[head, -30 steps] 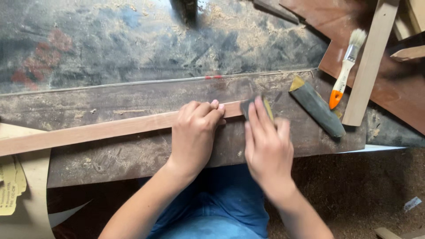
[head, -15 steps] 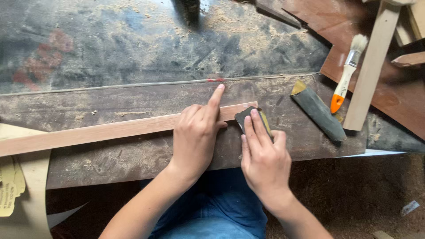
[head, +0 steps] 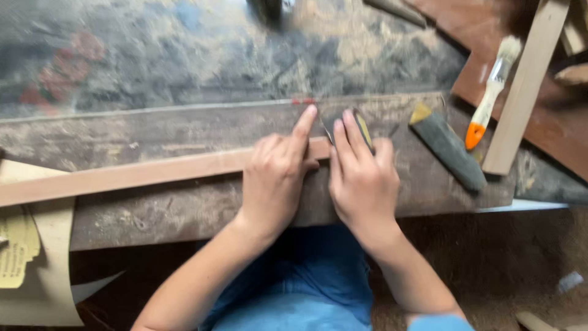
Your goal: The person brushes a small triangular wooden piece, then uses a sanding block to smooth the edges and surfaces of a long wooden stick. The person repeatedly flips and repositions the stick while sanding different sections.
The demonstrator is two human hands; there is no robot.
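A long reddish wooden strip (head: 147, 173) lies along a dusty plank (head: 184, 132), running from the left edge to the middle. My left hand (head: 277, 175) presses down on the strip's right end, index finger stretched forward. My right hand (head: 361, 175) holds a small dark sanding block with a yellow edge (head: 361, 125) against the tip of the strip. The fingers cover most of the block.
A second dark block with a yellow end (head: 450, 147) lies on the plank to the right. A paintbrush with an orange handle (head: 490, 98) and a pale wooden batten (head: 525, 89) rest beyond it. Sheets of sandpaper (head: 37, 257) hang at the left. Sawdust covers the bench.
My right hand has slid the sanding block back toward the strip's end and then forward again. My left index finger has lifted and stretched out.
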